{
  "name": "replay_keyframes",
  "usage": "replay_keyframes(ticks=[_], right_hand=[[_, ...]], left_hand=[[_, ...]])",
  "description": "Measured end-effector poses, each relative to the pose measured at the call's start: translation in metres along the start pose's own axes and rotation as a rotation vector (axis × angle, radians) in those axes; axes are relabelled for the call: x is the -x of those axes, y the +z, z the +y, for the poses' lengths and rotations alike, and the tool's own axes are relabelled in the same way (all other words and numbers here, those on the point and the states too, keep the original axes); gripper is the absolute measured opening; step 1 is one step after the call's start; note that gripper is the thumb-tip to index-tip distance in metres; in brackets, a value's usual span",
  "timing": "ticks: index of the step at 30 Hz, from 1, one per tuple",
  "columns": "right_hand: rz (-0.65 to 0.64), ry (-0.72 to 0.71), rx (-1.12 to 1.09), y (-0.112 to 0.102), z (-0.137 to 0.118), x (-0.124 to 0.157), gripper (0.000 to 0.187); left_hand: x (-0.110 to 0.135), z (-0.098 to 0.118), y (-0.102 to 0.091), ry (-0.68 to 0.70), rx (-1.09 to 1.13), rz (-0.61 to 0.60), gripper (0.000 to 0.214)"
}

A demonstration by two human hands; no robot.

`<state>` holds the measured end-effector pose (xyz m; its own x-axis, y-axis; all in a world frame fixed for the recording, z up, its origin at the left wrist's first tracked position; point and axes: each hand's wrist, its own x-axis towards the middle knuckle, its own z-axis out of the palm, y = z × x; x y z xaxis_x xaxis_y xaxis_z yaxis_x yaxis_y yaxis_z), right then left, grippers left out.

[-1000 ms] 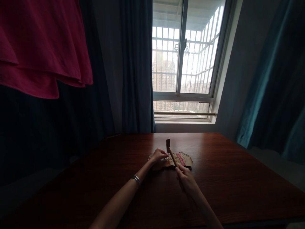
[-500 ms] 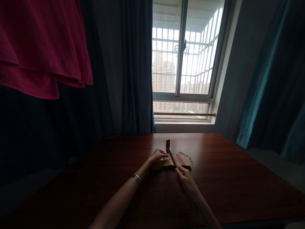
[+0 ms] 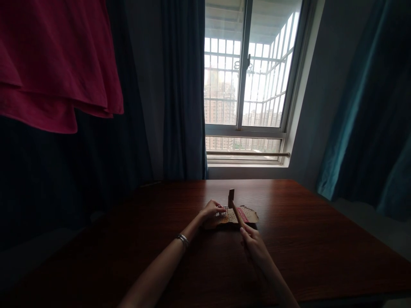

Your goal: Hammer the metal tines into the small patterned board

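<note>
A small flat wooden board (image 3: 246, 215) with rows of pins and a pink band lies on the dark wooden table (image 3: 305, 239). My left hand (image 3: 212, 209) rests at the board's left end, its fingers pinched on a small pin or nail that is too small to name for sure. My right hand (image 3: 253, 244) grips the handle of a small wooden hammer (image 3: 231, 199). The hammer's head stands raised just above the board, a little right of my left fingertips. A bracelet (image 3: 183, 240) sits on my left wrist.
The table runs back to a wall under a bright barred window (image 3: 247, 85). Dark blue curtains (image 3: 183, 94) hang left and right of it. Red cloth (image 3: 54, 60) hangs at the upper left, above the dark area beside the table.
The hammer head has shifted slightly to the right and my right hand with it. My left hand has stayed at the board's left end.
</note>
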<state>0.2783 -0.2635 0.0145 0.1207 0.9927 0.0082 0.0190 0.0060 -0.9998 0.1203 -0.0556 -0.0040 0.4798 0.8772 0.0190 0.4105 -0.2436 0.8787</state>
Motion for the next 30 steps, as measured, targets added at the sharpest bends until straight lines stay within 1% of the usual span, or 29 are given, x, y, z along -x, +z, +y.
replay_keyframes(ticks=[6,8,13,17,20,24,27,30], right_hand=[[0.003,-0.022,-0.013,-0.001,-0.001,0.002,0.053],[0.009,-0.027,-0.005,-0.001,-0.004,0.003,0.053],[0.017,-0.035,0.002,0.0,-0.009,0.003,0.054],[-0.001,-0.044,0.002,0.001,-0.009,0.003,0.049],[-0.006,-0.048,0.004,0.001,-0.006,0.003,0.046],[-0.005,-0.052,-0.007,0.001,-0.004,0.002,0.044],[0.0,-0.055,-0.008,0.001,-0.006,0.002,0.044],[-0.005,-0.037,0.018,0.002,-0.01,0.002,0.044]], left_hand=[[0.006,0.008,-0.002,0.034,0.005,-0.062,0.043],[0.008,0.011,-0.003,0.056,-0.015,-0.062,0.043],[0.01,0.022,-0.001,0.118,-0.156,0.051,0.044],[0.008,0.028,0.006,0.163,-0.251,0.085,0.039],[0.003,0.025,0.01,0.173,-0.276,0.101,0.034],[-0.004,0.014,0.014,0.173,-0.259,0.085,0.033],[-0.006,0.009,0.015,0.188,-0.238,0.073,0.034],[-0.006,0.009,0.015,0.184,-0.225,0.06,0.034]])
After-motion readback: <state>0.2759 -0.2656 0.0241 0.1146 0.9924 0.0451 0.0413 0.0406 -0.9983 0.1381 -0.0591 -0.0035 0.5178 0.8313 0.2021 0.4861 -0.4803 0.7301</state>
